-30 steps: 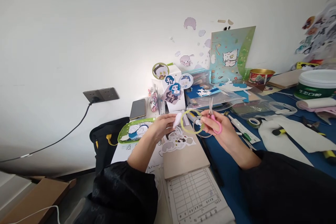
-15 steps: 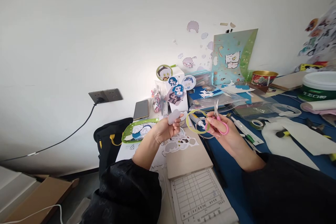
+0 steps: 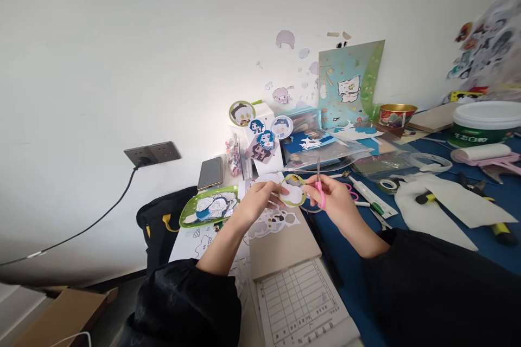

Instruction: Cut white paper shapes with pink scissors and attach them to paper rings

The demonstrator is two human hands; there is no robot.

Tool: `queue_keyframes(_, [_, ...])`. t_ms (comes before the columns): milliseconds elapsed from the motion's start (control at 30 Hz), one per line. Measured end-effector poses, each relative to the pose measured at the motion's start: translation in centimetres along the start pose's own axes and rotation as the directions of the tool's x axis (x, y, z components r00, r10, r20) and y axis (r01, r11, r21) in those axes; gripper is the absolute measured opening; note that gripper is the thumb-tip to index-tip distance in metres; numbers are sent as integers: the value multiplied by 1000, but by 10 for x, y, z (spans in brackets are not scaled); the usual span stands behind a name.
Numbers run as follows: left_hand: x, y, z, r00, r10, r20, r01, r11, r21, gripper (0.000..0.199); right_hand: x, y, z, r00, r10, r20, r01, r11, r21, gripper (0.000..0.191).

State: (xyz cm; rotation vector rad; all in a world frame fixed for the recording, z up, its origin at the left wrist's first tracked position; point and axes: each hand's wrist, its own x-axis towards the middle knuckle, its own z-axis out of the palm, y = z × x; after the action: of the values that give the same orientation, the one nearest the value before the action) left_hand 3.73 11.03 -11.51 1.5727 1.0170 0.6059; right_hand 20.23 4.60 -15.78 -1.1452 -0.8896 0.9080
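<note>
My left hand (image 3: 260,199) is closed on a small pale paper cutout (image 3: 291,193) with a rounded outline. The cutout lies across the opening of a yellow-green paper ring (image 3: 293,177); whether they are stuck together I cannot tell. My right hand (image 3: 336,198) pinches the ring's right edge between thumb and fingers. In that same hand are small scissors with pink handles (image 3: 321,196), blades pointing up. Beneath both hands lies a sheet of cut-out stickers (image 3: 268,225) on a beige board (image 3: 285,252).
A green tray (image 3: 187,217) of cutouts and a phone (image 3: 210,173) are on the left. To the right lie a glue tube (image 3: 372,195), a tape roll (image 3: 388,186), white paper pieces (image 3: 423,222) and a green-and-white tub (image 3: 484,119). A printed form (image 3: 301,303) is nearest me.
My hands have come together, and the pale cutout has moved right into the ring's opening. My left hand has turned palm down. The scissors have rotated slightly, and the view has shifted a little right.
</note>
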Motion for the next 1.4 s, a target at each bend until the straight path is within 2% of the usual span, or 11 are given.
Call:
queue_keyframes(100, [-2, 2, -3, 997, 29, -71, -24, 997, 73, 23, 1, -1, -1, 1000, -10, 3, 10, 999, -31, 27])
queue_keyframes(200, [1, -1, -16, 981, 19, -192, 1, 995, 103, 27, 0, -6, -5, 1000, -28, 3, 28, 999, -40, 26])
queue_keyframes(300, [10, -8, -34, 937, -32, -347, 74, 991, 107, 37, 0, -11, -8, 999, -50, 2, 50, 998, -23, 25])
queue_keyframes(400, [24, -15, -44, 900, -84, -427, 159, 977, 142, 36, 1, -13, -8, 998, -63, 3, 63, 998, 1, 24])
queue_keyframes(567, [50, -19, -38, 904, -139, -404, 269, 920, 286, 29, 0, -12, -8, 998, -64, 10, 64, 998, 3, 19])
queue_keyframes(667, [54, -17, -32, 914, -144, -379, 306, 859, 410, 27, -1, -12, -9, 998, -63, 22, 63, 998, 1, 17])
queue_keyframes(833, [47, -9, -29, 914, -7, -405, 274, 747, 606, 22, -1, -14, -12, 997, -62, 47, 62, 998, -6, 14])
queue_keyframes(933, [41, -4, -32, 907, 82, -413, 261, 660, 704, 28, -2, -14, -13, 997, -61, 57, 62, 998, -26, 14])
queue_keyframes(1033, [31, 2, -36, 912, 133, -388, 247, 576, 779, 29, -2, -13, -13, 995, -64, 74, 68, 996, -49, 14])
queue_keyframes(1167, [6, 2, -38, 940, 185, -288, 160, 506, 847, 20, -1, -11, -14, 990, -73, 121, 87, 990, -115, 15])
queue_keyframes(1400, [-48, -27, -14, 936, 327, -134, -38, 471, 881, 22, -11, -13, -12, 954, -115, 278, 220, 895, -388, 3])
